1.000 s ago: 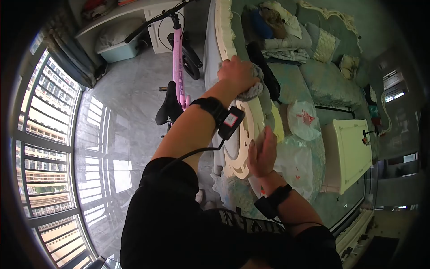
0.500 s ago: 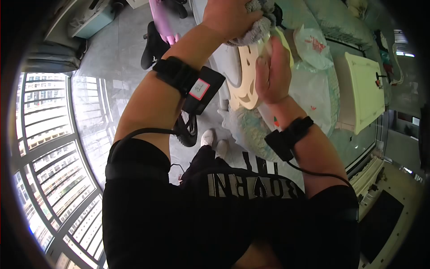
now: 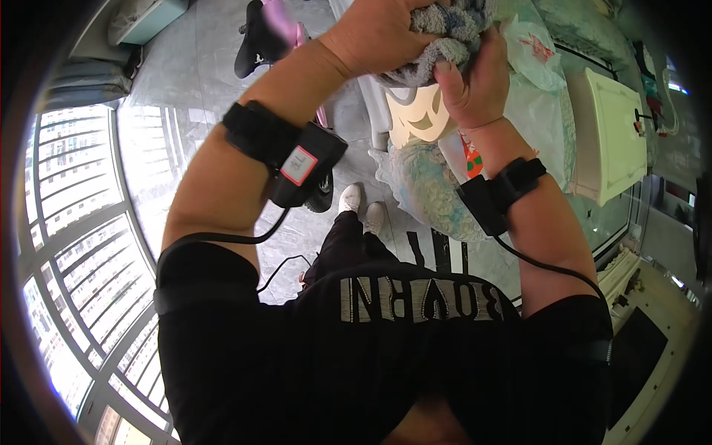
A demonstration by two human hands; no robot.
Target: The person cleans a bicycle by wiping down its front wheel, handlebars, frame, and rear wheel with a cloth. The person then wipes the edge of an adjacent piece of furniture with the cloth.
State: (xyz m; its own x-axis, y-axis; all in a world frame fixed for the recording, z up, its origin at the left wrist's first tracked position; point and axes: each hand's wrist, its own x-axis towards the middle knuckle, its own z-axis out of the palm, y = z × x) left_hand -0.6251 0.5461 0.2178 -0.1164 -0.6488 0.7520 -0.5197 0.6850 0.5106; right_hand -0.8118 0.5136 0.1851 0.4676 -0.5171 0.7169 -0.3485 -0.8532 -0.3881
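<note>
A grey fluffy cloth (image 3: 447,50) is bunched between my two hands near the top of the view. My left hand (image 3: 382,37) grips it from the left, fingers wrapped into the folds. On the other side my right hand (image 3: 478,89) curls round its right edge, the thumb pressed against it. Just below the cloth shows a beige panel (image 3: 417,126) with curved cut-outs and a grey part beside it. Hands and cloth hide most of that panel, so I cannot tell what it belongs to.
A lace-edged floral cover (image 3: 426,182) drapes over furniture in front of me. A plastic bag (image 3: 531,44) lies on it, with a cream panel (image 3: 608,137) to the right. A pink thing (image 3: 280,18) and a black bicycle saddle (image 3: 252,44) are at the upper left. Barred windows (image 3: 81,222) line the left.
My right hand has gone from lying along the beige panel to gripping the cloth with my left. The cloth is now bunched between both hands, and the whole view has shifted slightly.
</note>
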